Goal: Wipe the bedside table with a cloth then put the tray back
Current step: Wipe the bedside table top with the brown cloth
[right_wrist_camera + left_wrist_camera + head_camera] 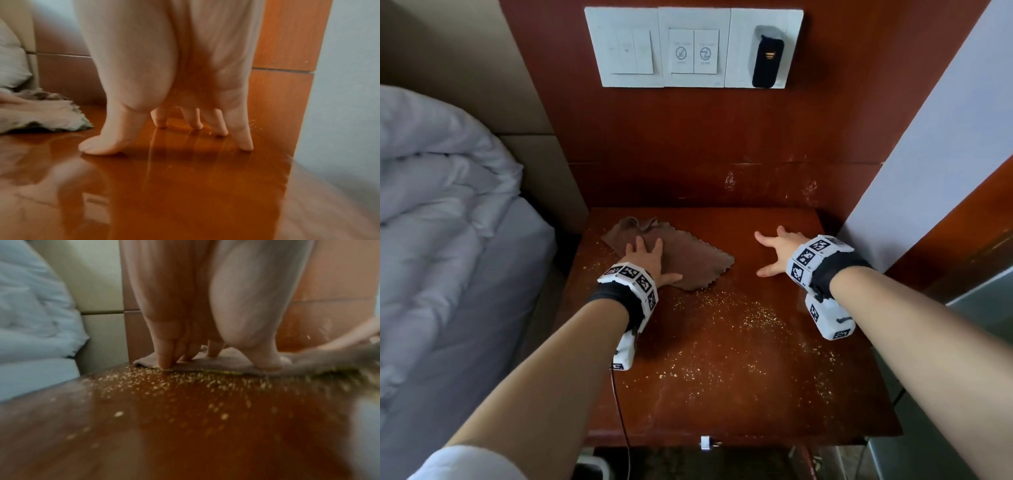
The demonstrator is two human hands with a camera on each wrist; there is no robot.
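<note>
Brown cloth (671, 257) pinned flat under spread left hand (645, 262); right hand (777, 251) splayed empty beside it on table (722, 359); sweep crumbs (722, 325) firmly.

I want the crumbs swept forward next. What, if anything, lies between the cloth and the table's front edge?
Nothing visible but the crumbs. The left hand presses the cloth at the bedside table's back left; the right hand rests off to the side.

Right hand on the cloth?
No, the right hand rests spread on the bare bedside table; the left hand presses the cloth.
</note>
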